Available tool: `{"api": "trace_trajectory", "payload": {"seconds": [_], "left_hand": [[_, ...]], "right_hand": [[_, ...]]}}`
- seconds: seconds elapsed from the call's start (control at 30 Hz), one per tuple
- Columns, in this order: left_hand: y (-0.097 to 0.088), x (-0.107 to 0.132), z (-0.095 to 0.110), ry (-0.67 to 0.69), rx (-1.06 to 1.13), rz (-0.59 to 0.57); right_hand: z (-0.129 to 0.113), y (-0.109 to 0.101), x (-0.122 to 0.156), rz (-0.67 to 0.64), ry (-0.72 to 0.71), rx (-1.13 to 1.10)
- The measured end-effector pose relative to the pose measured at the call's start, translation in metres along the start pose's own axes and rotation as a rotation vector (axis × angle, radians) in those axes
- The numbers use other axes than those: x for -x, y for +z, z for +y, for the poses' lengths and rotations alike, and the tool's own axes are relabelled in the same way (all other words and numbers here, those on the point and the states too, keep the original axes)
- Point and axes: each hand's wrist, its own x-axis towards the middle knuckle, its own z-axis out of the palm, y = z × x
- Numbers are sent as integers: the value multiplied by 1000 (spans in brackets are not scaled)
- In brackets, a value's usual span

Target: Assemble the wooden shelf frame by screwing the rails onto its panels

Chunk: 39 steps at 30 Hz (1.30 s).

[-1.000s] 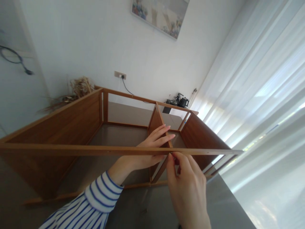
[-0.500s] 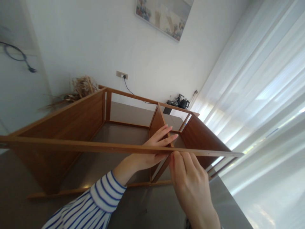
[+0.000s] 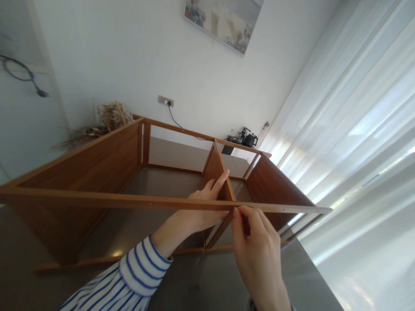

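Note:
A brown wooden shelf frame lies on its side, its long front rail running across the view. My left hand reaches behind that rail and rests against the middle shelf board, fingers stretched out, one fingertip at the board's upper edge. Right where rail and board meet, my right hand is closed in a pinch under the rail. Whatever its fingertips hold is too small or hidden to make out.
A small piece of hardware lies on the grey tabletop near me. Dried plants stand behind the frame's left end. Far back is a black kettle; white curtains hang at the right.
The fingers of my left hand have drawn back from over the board's edge to its left side. My right hand's fingers have shifted slightly, the pinch now more rounded. The frame has barely moved.

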Motion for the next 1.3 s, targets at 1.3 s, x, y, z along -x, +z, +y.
{"api": "trace_trajectory", "payload": {"seconds": [1.3], "left_hand": [[6, 6, 4, 137, -110, -8]], "right_hand": [[15, -5, -8, -69, 76, -232]]}}
